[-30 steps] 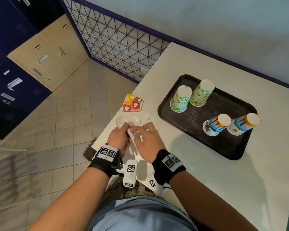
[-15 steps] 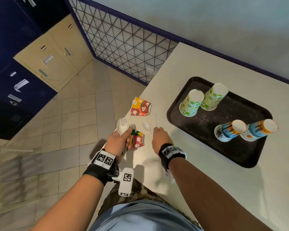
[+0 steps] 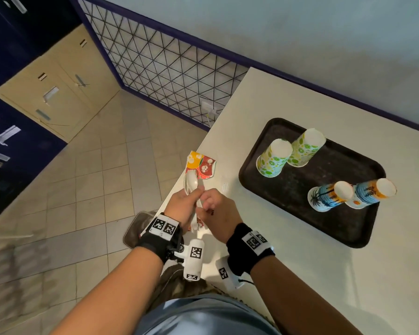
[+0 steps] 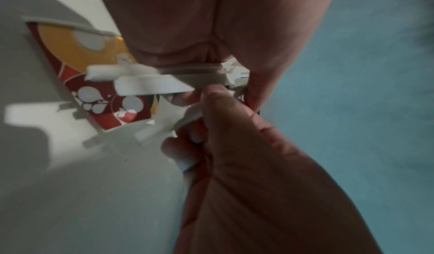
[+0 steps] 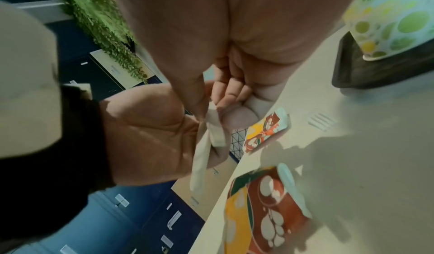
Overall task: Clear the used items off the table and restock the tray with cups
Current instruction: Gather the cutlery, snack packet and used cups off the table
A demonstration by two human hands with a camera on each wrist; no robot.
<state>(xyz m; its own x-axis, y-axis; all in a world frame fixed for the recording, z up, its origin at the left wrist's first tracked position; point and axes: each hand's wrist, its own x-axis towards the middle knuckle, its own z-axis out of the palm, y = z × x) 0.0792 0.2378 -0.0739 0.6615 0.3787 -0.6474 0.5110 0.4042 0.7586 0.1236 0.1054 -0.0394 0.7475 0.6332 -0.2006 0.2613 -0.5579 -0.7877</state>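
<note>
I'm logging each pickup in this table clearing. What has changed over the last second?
The right hand reached out to the spoon by the fork, then came back with it to the left hand, which grips the white cutlery. Both hands now pinch the bundle together. The fork, the far flattened cup, the tray and its four upturned cups stayed.

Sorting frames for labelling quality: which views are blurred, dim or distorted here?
Head view: bright and sharp, wide-angle bending at the edges, soft shadows beside the dark plastic tray. Left wrist view: dim, motion-smeared white plastic cutlery. Right wrist view: shadowed, soft, the right hand looming large.
</note>
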